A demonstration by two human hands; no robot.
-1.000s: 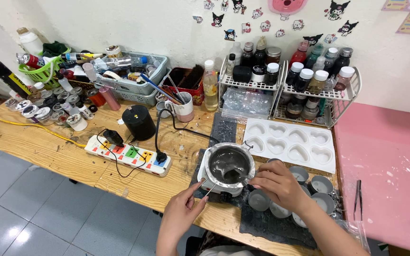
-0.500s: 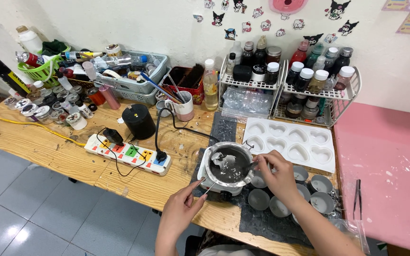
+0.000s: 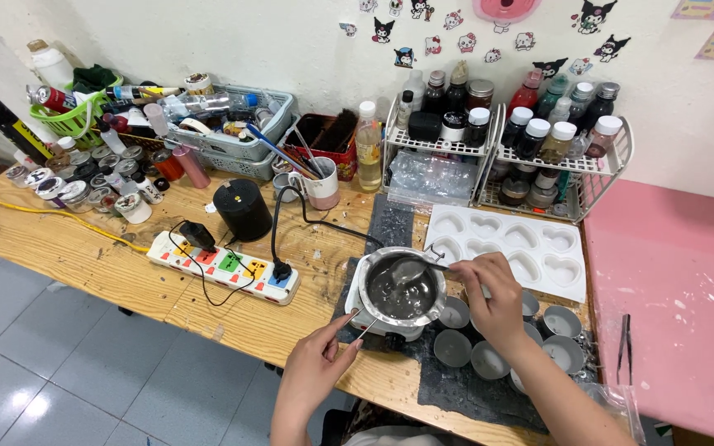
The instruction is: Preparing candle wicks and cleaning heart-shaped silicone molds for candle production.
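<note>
— Wood makes up the long table (image 3: pixel 84 256), and it is full of stuff. What is nearest to us?

— The left hand (image 3: pixel 316 372). Its fingers pinch the thin handle (image 3: pixel 365 329) that sticks out of the melting pot (image 3: pixel 398 289). I think that stops the pot from sliding. The table's front edge is right under this hand, so there is little room to pull back.

— And the other hand?

— The right hand (image 3: pixel 493 301) is shut around a spoon (image 3: pixel 413 268). The spoon bowl is just past the fingertips, dipped in the grey stuff at the far side of the pot.

— What is by that hand?

— Small round cups (image 3: pixel 456 347) sit right under and beside the wrist, on a dark mat (image 3: pixel 456 388). They are close, so a full spoon would not have far to go.

— And farther away?

— Past the knuckles lies a white heart mould (image 3: pixel 539 252). Left of the pot is a power strip (image 3: pixel 225 268) with a black cord, well apart from the hands. A wire rack (image 3: pixel 489 153) of bottles stands at the wall. Bare wood left of the pot gives the most free room.
</note>
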